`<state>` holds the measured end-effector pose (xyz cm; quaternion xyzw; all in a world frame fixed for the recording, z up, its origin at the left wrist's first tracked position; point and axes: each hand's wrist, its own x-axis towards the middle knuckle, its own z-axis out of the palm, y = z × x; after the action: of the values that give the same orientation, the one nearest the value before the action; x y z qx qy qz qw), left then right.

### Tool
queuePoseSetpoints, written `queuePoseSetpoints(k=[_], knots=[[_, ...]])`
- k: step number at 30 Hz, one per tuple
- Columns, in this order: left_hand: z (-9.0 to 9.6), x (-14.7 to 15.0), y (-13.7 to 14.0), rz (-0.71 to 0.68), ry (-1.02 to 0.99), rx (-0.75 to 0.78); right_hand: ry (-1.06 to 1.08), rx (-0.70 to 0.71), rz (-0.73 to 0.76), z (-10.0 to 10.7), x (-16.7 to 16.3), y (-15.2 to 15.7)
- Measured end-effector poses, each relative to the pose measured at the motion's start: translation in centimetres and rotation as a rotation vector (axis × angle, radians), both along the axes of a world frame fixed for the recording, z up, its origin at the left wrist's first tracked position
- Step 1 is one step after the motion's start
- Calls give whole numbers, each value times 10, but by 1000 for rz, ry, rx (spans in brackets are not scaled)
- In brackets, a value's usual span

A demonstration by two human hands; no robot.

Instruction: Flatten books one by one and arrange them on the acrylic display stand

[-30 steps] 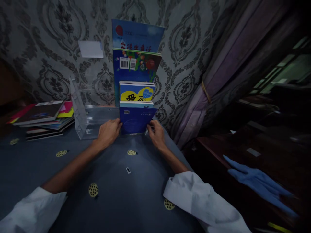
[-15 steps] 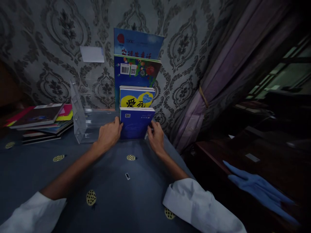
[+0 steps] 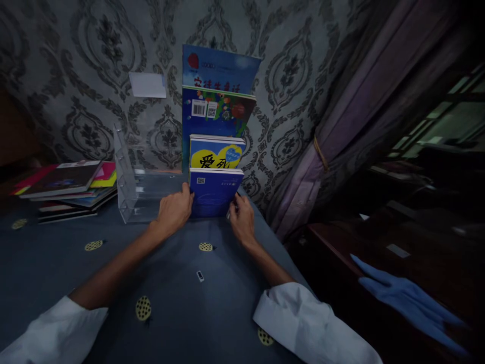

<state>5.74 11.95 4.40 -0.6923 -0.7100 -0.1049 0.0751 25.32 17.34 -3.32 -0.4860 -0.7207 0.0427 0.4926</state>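
Observation:
A dark blue book (image 3: 215,194) with a small QR code stands upright at the front of a clear plastic tiered rack (image 3: 127,194). My left hand (image 3: 175,207) closes on its left edge, thumb and fingers pressed to the side. At the opposite edge, the bent fingers of my right hand (image 3: 242,217) grip low down; some fingertips are hidden. Directly behind is a book with a yellow heart (image 3: 215,155). Farther back and higher rise a barcoded picture book (image 3: 217,114) and a light blue book with red lettering (image 3: 222,68).
Left of the rack lies a stack of books and folders (image 3: 71,187). A white card (image 3: 147,85) is at the rack's upper left. Patterned wallpaper is behind. To the right hang a tied curtain (image 3: 303,177) and, lower, a blue glove (image 3: 409,301) on a dark surface.
The whole scene has shifted slightly right in view. Both hands stay at the sides of the blue book, which looks nearly unmoved in the rack.

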Motion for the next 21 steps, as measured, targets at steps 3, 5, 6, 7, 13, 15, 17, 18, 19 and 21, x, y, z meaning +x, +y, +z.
queuePoseSetpoints(k=[3, 5, 6, 7, 13, 15, 17, 18, 19, 21], knots=[[0, -2, 0, 0, -26, 20, 0, 3, -7, 0, 1, 1], [0, -5, 0, -17, -71, 97, 11, 40, -13, 5, 3, 0], [0, -7, 0, -37, -90, 150, 15, 71, -12, 9, 3, -1], [0, -8, 0, -64, -98, 201, 16, 108, -7, 15, 3, -2], [7, -10, -1, -154, 11, 219, -77, 261, 56, 48, 2, -6], [10, -8, -1, -147, 30, 199, -95, 249, 62, 52, 1, -6], [12, -7, -2, -137, 36, 191, -99, 236, 65, 53, 1, -5], [13, -6, -2, -131, 39, 188, -100, 234, 65, 53, 1, -5], [13, -5, -2, -125, 41, 185, -100, 232, 64, 53, 1, -5], [15, -5, -3, -120, 42, 179, -100, 230, 61, 52, 0, -6]])
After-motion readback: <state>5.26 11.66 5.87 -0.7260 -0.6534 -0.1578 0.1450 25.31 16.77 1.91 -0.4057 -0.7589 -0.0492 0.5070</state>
